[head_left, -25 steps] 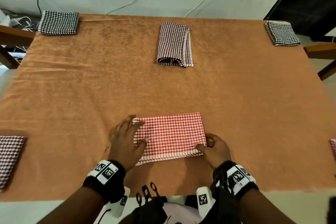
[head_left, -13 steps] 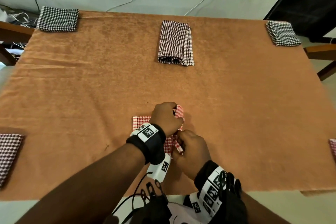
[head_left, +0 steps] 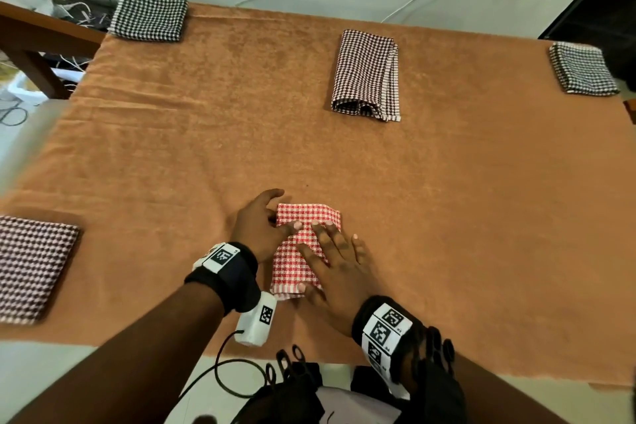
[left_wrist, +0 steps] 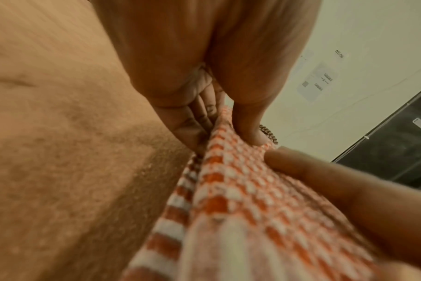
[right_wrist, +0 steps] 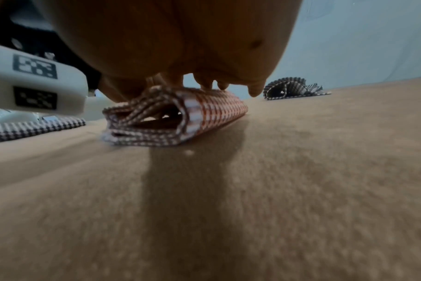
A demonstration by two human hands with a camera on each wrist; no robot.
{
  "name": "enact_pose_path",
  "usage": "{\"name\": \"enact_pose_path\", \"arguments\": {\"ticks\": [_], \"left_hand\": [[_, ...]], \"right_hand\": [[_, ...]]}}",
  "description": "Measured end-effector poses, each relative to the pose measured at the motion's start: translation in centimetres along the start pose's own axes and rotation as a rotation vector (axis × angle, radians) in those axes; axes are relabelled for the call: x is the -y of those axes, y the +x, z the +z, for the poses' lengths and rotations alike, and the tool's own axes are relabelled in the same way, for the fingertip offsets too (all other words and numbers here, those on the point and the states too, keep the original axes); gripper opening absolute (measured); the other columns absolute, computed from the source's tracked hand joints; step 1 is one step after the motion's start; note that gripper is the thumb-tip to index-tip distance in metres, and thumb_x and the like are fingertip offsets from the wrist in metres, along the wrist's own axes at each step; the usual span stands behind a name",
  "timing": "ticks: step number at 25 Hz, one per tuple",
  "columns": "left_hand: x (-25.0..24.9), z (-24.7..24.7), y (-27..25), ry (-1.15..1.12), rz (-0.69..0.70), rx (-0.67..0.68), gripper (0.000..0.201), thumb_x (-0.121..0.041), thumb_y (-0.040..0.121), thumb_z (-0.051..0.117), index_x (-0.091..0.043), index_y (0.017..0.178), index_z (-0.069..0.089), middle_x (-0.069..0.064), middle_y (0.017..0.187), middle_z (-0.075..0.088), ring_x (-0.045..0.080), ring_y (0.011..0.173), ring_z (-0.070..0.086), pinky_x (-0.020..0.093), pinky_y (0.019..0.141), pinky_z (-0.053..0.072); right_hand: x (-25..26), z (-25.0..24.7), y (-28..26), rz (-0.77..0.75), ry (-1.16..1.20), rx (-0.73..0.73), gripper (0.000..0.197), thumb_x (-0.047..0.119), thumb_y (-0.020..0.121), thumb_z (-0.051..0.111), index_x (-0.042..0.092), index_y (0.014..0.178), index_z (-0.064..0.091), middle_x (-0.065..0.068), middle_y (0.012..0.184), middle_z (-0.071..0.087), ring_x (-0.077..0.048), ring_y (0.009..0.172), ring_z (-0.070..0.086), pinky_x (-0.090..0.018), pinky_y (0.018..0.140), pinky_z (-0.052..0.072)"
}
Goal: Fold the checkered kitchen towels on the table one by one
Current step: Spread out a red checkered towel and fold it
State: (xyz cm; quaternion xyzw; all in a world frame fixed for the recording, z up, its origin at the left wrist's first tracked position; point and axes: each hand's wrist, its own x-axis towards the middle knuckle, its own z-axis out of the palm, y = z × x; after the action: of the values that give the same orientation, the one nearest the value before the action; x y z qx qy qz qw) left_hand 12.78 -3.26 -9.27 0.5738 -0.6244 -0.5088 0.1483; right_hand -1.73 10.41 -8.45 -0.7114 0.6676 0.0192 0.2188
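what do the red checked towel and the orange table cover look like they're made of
Red checked towel: looks like woven cotton, matte, with a textured check weave; its limp folded layers gape open in the right wrist view.
Orange table cover: seems to be terry or a similar napped cloth, matte, with a fuzzy pile and soft creases. The fibre of either cannot be confirmed.

Red towel [head_left: 303, 244] folded narrower; right hand [head_left: 339, 268] now flat on top.

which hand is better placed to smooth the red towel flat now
Right. The right hand already lies spread flat on top of the red checkered towel, while the left hand sits at its left edge, thumb on the cloth.
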Motion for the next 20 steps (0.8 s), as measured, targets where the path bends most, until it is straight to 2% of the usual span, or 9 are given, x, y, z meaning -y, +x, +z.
{"name": "enact_pose_path", "arguments": {"ticks": [3,7,9,12,14,16,17,18,20], "left_hand": [[0.7,-0.1,-0.9,0.01,-0.011,-0.019,0.078,-0.023,0.077,0.084,-0.031,0.143,0.042,0.006,0.118,0.068,0.019,0.102,0.067,0.032,0.083,0.058],[3.0,-0.3,-3.4,0.134,0.009,0.019,0.091,-0.026,0.067,0.087,-0.034,0.143,0.039,0.002,0.123,0.065,0.018,0.102,0.067,0.041,0.084,0.06],[3.7,-0.4,-4.4,0.135,0.006,0.002,0.091,-0.025,0.066,0.088,-0.035,0.143,0.039,0.002,0.118,0.066,0.016,0.096,0.068,0.036,0.078,0.061],[3.7,-0.3,-5.0,0.093,-0.006,-0.046,0.085,-0.017,0.07,0.088,-0.028,0.142,0.045,-0.003,0.091,0.069,0.008,0.074,0.068,0.019,0.061,0.054],[3.2,-0.4,-5.1,0.104,0.006,-0.059,0.083,-0.016,0.071,0.087,-0.025,0.142,0.046,-0.005,0.087,0.068,0.005,0.071,0.067,0.016,0.06,0.052],[2.7,-0.4,-5.3,0.19,0.08,-0.099,0.077,-0.021,0.076,0.081,-0.025,0.144,0.044,-0.002,0.103,0.068,0.005,0.084,0.066,0.019,0.072,0.054],[2.3,-0.4,-5.6,0.286,0.187,-0.133,0.073,-0.027,0.08,0.076,-0.025,0.145,0.041,0.001,0.119,0.065,0.009,0.1,0.063,0.026,0.085,0.054],[1.7,-0.2,-5.8,0.405,0.321,-0.138,0.072,-0.036,0.085,0.069,-0.024,0.148,0.036,0.003,0.136,0.056,0.015,0.12,0.055,0.036,0.101,0.049],[0.8,0.4,-5.8,0.658,0.53,-0.016,0.083,-0.063,0.09,0.047,-0.022,0.156,0.017,0.007,0.162,0.024,0.025,0.149,0.02,0.051,0.121,0.021]], "right_hand": [[-0.4,1.2,0.5,0.029,-0.01,0.044,0.07,0.064,0.093,0.02,0.04,0.152,-0.01,0.0,0.163,-0.015,-0.025,0.148,-0.018,-0.059,0.116,-0.005],[-0.1,2.2,1.1,0.052,-0.018,0.058,0.072,0.064,0.093,0.02,0.033,0.155,0.001,-0.001,0.163,-0.014,-0.025,0.148,-0.018,-0.059,0.116,-0.003],[0.1,2.4,1.3,0.057,-0.023,0.068,0.072,0.064,0.094,0.02,0.032,0.155,0.0,-0.001,0.162,-0.017,-0.025,0.147,-0.021,-0.057,0.117,-0.007],[0.3,2.5,1.5,0.071,-0.012,0.087,0.071,0.064,0.095,0.02,0.033,0.155,-0.003,-0.001,0.161,-0.021,-0.024,0.146,-0.024,-0.055,0.117,-0.01],[0.5,2.5,1.6,0.083,-0.002,0.095,0.071,0.064,0.095,0.02,0.033,0.154,-0.004,0.0,0.16,-0.022,-0.024,0.146,-0.025,-0.056,0.117,-0.009],[0.6,2.1,1.3,0.095,0.012,0.088,0.072,0.066,0.094,0.017,0.033,0.154,-0.004,0.001,0.16,-0.023,-0.023,0.146,-0.025,-0.057,0.117,-0.008],[0.6,1.6,1.2,0.109,0.02,0.07,0.072,0.067,0.093,0.015,0.033,0.154,-0.003,0.001,0.16,-0.022,-0.022,0.146,-0.024,-0.057,0.117,-0.008],[0.5,1.1,1.1,0.127,0.022,0.042,0.072,0.066,0.092,0.014,0.033,0.154,-0.003,0.001,0.16,-0.021,-0.022,0.147,-0.023,-0.057,0.117,-0.007],[-0.2,0.3,1.5,0.151,0.007,-0.01,0.073,0.064,0.091,0.013,0.031,0.154,-0.004,0.0,0.161,-0.018,-0.024,0.147,-0.021,-0.057,0.118,-0.005]]}}
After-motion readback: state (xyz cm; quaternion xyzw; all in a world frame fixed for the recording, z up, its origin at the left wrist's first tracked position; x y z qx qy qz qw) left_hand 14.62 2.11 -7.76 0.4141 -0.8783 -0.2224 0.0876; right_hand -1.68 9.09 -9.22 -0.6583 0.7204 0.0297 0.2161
